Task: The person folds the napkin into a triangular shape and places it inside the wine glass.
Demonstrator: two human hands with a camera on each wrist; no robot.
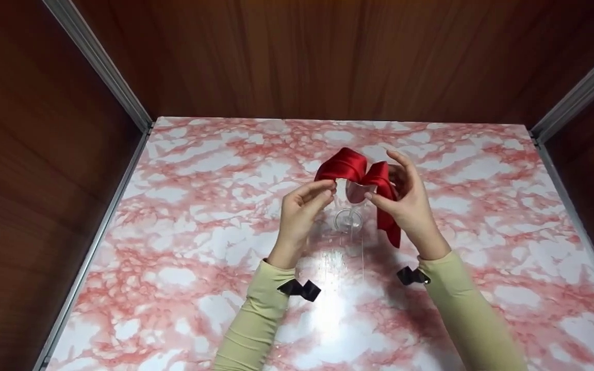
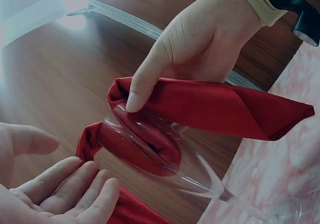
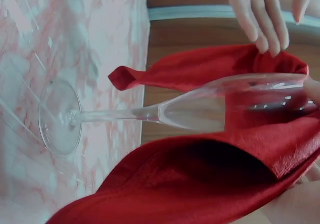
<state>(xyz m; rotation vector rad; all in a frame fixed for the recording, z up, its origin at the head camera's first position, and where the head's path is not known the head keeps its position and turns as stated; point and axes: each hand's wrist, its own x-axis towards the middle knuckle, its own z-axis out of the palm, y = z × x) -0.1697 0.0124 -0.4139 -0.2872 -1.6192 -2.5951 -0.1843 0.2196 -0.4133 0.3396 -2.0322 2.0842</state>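
A red satin cloth napkin [image 1: 346, 165] is tucked into a clear champagne flute [image 3: 192, 112], its ends folded out over the rim on both sides. The flute stands upright, its round foot on the tabletop. My right hand [image 1: 413, 206] pinches the napkin at the rim, thumb on the inner side and fingers behind the cloth. On the other side my left hand [image 1: 297, 214] has its fingertips against the napkin's left fold. Its thumb stands apart from the cloth in the left wrist view, fingers loosely extended.
The tabletop [image 1: 188, 288] has a red and white marbled surface with a glare spot in front of the flute. Dark wood panels [image 1: 302, 62] with metal edge strips [image 1: 106, 62] enclose the back and sides.
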